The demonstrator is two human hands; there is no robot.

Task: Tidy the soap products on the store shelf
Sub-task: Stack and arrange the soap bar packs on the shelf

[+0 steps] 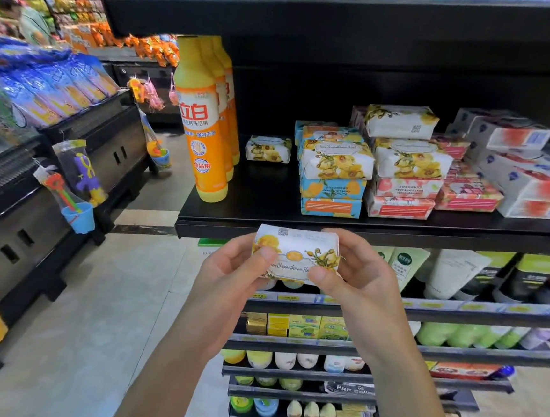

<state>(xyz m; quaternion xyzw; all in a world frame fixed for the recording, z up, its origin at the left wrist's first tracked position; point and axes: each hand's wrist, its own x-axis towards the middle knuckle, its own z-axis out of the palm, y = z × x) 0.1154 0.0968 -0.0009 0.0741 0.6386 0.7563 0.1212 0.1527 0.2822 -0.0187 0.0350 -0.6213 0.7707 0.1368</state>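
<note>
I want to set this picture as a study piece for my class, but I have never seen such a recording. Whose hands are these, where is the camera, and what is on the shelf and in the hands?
There is no machine here. A person wears one wide-angle camera on the head, looking forward and down, so the single picture shows their own arms. The left hand and right hand together hold a wrapped soap bar printed with yellow flowers, in front of the black shelf. On the shelf stand tall orange bottles, one loose soap bar, stacks of wrapped soaps and white boxes.
</note>
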